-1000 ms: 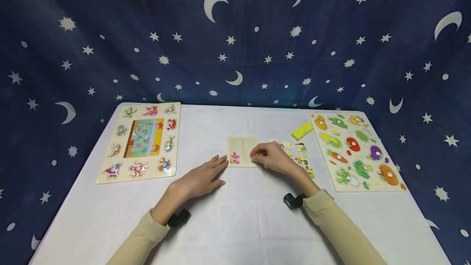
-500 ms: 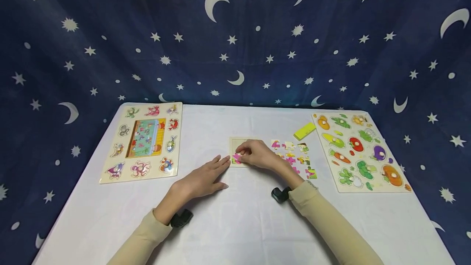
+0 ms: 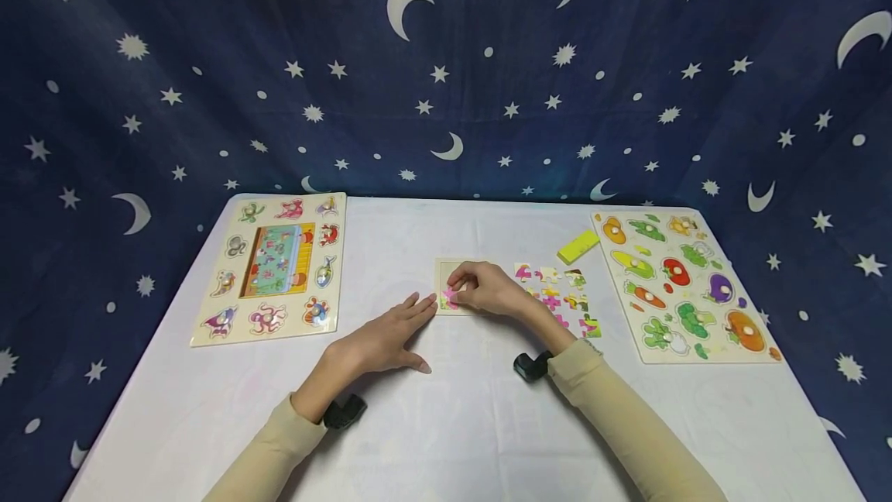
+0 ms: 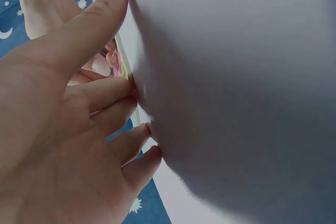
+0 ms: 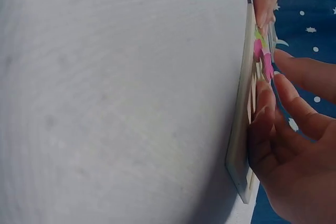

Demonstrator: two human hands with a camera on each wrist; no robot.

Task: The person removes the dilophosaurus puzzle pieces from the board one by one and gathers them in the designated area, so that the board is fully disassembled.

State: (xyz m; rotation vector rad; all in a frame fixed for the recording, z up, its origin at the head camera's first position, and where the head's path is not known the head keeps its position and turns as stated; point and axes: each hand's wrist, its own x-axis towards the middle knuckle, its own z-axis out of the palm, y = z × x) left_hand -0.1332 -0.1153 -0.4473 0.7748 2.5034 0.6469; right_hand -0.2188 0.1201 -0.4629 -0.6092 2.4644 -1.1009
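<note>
A small wooden puzzle tray (image 3: 439, 273) lies mid-table, largely covered by my right hand (image 3: 492, 290). Thumb and forefinger of that hand pinch a pink jigsaw piece (image 5: 268, 67), which sits tilted over the tray's near left corner in the right wrist view. Beside it, a pink and green piece (image 5: 258, 45) lies in that corner. My left hand (image 3: 390, 338) rests palm down on the table, fingers straight, fingertips at the tray's left edge. To the right of the tray, several loose jigsaw pieces (image 3: 550, 303) lie spread in rough rows, partly hidden by my right wrist.
A sea-animal peg board (image 3: 230, 308) lies at the left, a vegetable peg board (image 3: 651, 235) at the right. Near the loose pieces is a yellow block (image 3: 578, 247). A dark blue star-patterned curtain (image 3: 362, 115) hangs behind the white table (image 3: 446, 424).
My right hand has moved left across the tray to its near left corner, uncovering more loose pieces, and now stays there with the pink piece. The left hand has hardly moved.
</note>
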